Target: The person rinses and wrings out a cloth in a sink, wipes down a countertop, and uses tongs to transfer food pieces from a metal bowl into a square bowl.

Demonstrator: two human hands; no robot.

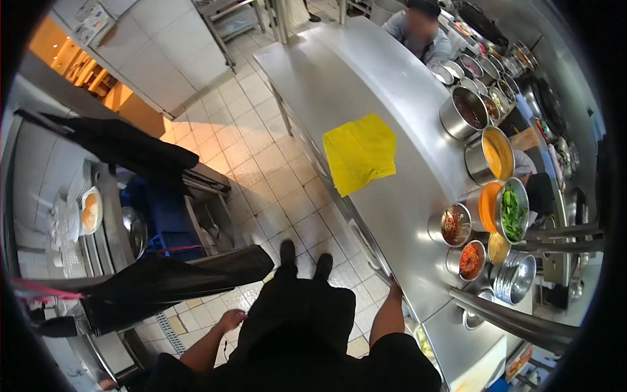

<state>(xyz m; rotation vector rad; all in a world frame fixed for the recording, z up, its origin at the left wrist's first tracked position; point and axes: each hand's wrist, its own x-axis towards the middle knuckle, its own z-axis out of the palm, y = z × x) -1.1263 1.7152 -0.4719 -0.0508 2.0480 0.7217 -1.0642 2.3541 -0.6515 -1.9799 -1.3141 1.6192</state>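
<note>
The right hand (395, 289), lower right of centre, is at the edge of a steel counter (405, 222); its finger spread cannot be told. The left hand (232, 320), lower left of centre, hangs, its grip unclear. A yellow cloth (360, 155) lies on the counter, above centre.

Beside the smooth, glossy metal counter (408, 215), I wear matt fabric clothes (297, 320); on it lies a matt cloth (361, 153), along its far side shiny metal pots (477, 166).
</note>
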